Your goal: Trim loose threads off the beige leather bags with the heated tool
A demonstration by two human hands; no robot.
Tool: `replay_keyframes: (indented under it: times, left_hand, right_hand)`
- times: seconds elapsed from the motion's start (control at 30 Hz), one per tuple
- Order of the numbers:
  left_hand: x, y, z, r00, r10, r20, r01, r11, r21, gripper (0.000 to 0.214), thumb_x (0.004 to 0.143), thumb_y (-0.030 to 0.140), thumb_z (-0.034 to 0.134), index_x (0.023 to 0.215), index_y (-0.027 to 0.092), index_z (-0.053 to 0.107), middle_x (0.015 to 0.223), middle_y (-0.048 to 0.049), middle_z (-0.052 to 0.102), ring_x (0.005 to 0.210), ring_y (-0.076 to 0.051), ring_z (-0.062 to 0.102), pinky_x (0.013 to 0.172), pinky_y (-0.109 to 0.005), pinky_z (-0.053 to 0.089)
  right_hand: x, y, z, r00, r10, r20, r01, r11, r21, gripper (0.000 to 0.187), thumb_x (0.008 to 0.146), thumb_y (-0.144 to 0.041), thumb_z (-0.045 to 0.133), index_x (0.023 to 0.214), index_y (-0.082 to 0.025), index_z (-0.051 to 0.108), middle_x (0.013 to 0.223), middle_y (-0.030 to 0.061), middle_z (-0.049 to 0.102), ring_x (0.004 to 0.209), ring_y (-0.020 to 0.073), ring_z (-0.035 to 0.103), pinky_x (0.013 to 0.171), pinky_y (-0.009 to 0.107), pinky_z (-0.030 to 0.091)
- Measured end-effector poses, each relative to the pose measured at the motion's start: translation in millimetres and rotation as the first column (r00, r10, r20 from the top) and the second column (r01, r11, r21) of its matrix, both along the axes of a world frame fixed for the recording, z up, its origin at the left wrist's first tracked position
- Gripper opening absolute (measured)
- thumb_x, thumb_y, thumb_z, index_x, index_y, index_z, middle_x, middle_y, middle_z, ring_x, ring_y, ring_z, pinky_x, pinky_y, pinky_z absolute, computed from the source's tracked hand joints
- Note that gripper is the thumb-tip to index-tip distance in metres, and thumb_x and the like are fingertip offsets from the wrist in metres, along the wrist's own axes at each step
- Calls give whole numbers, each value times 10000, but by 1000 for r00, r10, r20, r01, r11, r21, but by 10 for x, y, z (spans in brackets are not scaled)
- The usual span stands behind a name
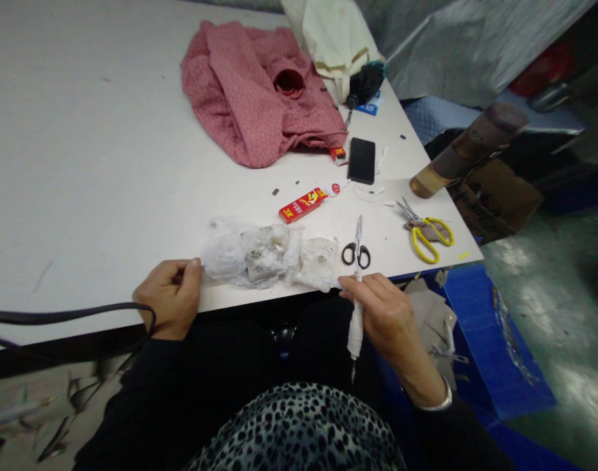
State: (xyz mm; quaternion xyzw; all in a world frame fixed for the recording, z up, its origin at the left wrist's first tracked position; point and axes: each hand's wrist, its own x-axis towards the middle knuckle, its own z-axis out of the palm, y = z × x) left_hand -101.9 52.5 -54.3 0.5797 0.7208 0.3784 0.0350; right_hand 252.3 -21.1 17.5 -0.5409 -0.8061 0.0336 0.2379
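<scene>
Stiff tool clamped on the right, floppy plastic beside the left!

In the head view, the right hand [383, 306] has thumb and fingers clamped on a white-wrapped tool [356, 335], which runs down past them beyond the near edge of the table [83, 163], its thin metal tip toward the lap. It looks light and stiff, and the wrapping ought to give a sure grip. The thick part just below the fingers seems the place to take it, skin well away from that tip!

Across to the left hand [169, 299]: fingers curled, thumb up, right beside a crinkled plastic bundle [272, 255] that lies on the table between both sets of fingers. Are they pinching the film, or the dark strap [83, 314] by the wrist? One cannot tell. The bundle looks soft, probably light, slippery and easily torn; a broad hold around its fuller middle should beat tugging a loose end.

And just beyond the right fingers, black-handled scissors [362, 257], rigid metal, best taken by the loops.
</scene>
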Motion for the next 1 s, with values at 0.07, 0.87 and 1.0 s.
replay_keyframes:
  times: [0.07,0.87,1.0]
  left_hand:
    - [2,1,-2,1000,-1,-2,1,1000,2,295,886,401,663,883,141,801,726,-37,729,630,-155,636,614,-249,454]
    - [17,-3,22,1000,-4,2,4,1000,18,279,874,413,649,838,169,780,746,-38,745,650,-173,660,640,-265,483]
    - [16,0,23,1000,-4,-13,5,999,31,272,872,407,652,830,168,776,750,-41,753,654,-175,666,642,-264,483]
  right_hand:
    - [5,-2,-15,1000,3,-13,-3,1000,2,190,1075,-161,552,1161,-144,720,913,90,728,876,244,633,815,375,500]
    - [186,762,-364,723,-173,-669,119,985,-126,213,937,-271,679,1147,-235,689,1064,42,676,1001,203,626,950,386,500]
    - [165,963,-349,718,-183,-671,101,982,-159,200,900,-273,683,1090,-212,670,1004,33,672,927,189,617,875,343,490]
